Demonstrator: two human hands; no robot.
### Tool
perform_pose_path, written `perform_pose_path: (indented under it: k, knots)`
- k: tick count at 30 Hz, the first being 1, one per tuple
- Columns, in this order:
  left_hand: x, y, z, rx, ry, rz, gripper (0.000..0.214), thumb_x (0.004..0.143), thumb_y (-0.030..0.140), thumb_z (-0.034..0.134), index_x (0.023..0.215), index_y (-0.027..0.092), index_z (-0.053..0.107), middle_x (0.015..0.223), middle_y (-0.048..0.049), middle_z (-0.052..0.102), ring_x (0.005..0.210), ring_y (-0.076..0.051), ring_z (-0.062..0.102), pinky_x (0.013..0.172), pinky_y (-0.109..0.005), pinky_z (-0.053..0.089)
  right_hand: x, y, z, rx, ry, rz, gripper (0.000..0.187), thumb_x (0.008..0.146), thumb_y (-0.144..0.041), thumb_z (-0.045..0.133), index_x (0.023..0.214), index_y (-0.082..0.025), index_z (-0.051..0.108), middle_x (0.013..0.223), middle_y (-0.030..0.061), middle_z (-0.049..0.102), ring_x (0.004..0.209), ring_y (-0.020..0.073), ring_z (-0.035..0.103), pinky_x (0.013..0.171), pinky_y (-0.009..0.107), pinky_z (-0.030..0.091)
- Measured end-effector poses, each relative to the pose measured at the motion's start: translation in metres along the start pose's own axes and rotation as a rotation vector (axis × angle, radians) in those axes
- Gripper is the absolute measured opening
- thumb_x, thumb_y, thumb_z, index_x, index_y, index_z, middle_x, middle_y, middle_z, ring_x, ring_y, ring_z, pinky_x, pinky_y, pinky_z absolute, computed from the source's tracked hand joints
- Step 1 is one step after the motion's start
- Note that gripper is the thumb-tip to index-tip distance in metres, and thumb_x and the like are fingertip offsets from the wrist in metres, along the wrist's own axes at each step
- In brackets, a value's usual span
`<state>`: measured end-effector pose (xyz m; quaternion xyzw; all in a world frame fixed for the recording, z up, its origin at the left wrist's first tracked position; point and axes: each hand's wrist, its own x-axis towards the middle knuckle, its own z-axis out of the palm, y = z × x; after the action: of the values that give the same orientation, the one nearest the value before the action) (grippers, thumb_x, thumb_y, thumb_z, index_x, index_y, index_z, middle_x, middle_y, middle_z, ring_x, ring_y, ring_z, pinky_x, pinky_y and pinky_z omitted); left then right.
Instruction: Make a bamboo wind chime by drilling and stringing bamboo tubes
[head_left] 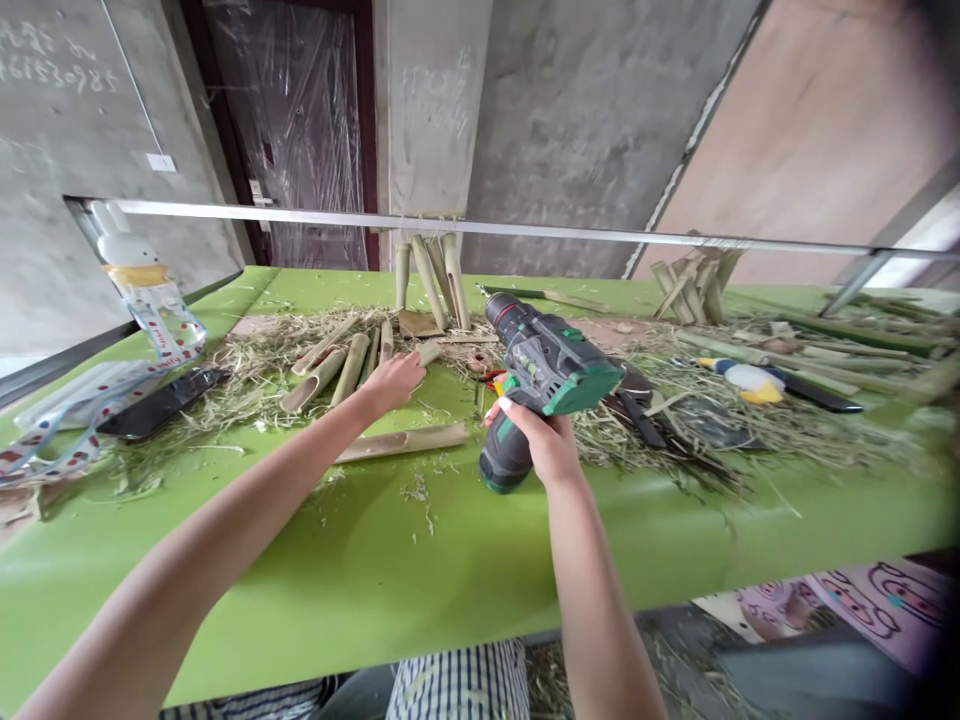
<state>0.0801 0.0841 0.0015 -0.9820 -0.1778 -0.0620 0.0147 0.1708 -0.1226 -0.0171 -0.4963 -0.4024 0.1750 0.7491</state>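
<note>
One drill (547, 372), clenched by its grip in the right hand (546, 442), raised just above the counter (420, 590), chuck aimed away and to the left, toward the far side. Left hand (394, 381) stretched forward, fingers loosely curled over the near end of a short bamboo piece (429, 352); grasp or mere touch not to be made out.

Counted around the left hand: about five split lengths (330, 372) side by side just to its left, one longer length (405, 441) flat on the counter between the two forearms. Three sticks (431, 278) propped upright against the metal rail (570, 232). Another leaning bundle (694, 285) farther right, number unclear.

Near half of the counter bare green up to its front edge, open to both arms. Far half strewn with straw-like shavings (255, 360) from left to right, rail running across the back.

At left: one black phone (161, 403), one rabbit-topped bottle (142, 285), a patterned strap (45, 420) below it. Just behind the drill: a red-handled tool (491, 378), mostly hidden. At right: dark blades (637, 410) among the litter, one white-and-yellow toy (746, 380), one dark flat slab (821, 397) touching it.
</note>
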Motion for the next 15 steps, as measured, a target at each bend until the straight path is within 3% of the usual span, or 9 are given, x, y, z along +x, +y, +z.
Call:
perform_pose_path:
  k: [4,7,11,15]
  knots:
    - [-0.017,0.008,-0.012,-0.098,0.076,0.107,0.030,0.089,0.024,0.040,0.106,0.014,0.063,0.120,-0.0115,0.053,0.109,-0.025,0.049,0.091,-0.039,0.041,0.001,-0.002,0.002,-0.047,-0.003,-0.005,0.030,0.068,-0.033,0.065,0.093,-0.019,0.058,0.061,-0.0003,0.064,0.058,0.0191,0.062,0.062,0.034,0.049]
    - [-0.049,0.014,-0.017,-0.295,-0.032,0.228,0.040,0.086,0.043,0.046,0.117,0.021,0.057,0.116,-0.0071,0.056,0.098,-0.019,0.055,0.084,-0.033,0.046,0.002,-0.002,0.004,-0.096,-0.001,0.002,0.030,0.068,-0.034,0.065,0.094,-0.020,0.058,0.061,0.0000,0.064,0.059,0.0206,0.062,0.063,0.036,0.049]
    - [-0.076,0.016,-0.006,-0.282,-0.087,0.225,0.049,0.084,0.038,0.051,0.131,0.027,0.046,0.105,-0.0080,0.060,0.083,-0.017,0.058,0.073,-0.031,0.048,-0.005,-0.014,0.007,-0.180,0.154,0.046,0.023,0.064,-0.029,0.067,0.084,-0.019,0.061,0.055,0.0004,0.062,0.055,0.0209,0.061,0.060,0.036,0.049]
    - [-0.075,0.016,0.007,-0.314,-0.047,0.231,0.051,0.082,0.030,0.054,0.131,0.022,0.046,0.103,-0.0090,0.061,0.080,-0.016,0.058,0.071,-0.029,0.049,-0.026,-0.045,-0.006,-0.031,0.140,0.379,0.023,0.059,-0.027,0.067,0.079,-0.017,0.063,0.055,0.0041,0.062,0.051,0.0224,0.060,0.050,0.036,0.049]
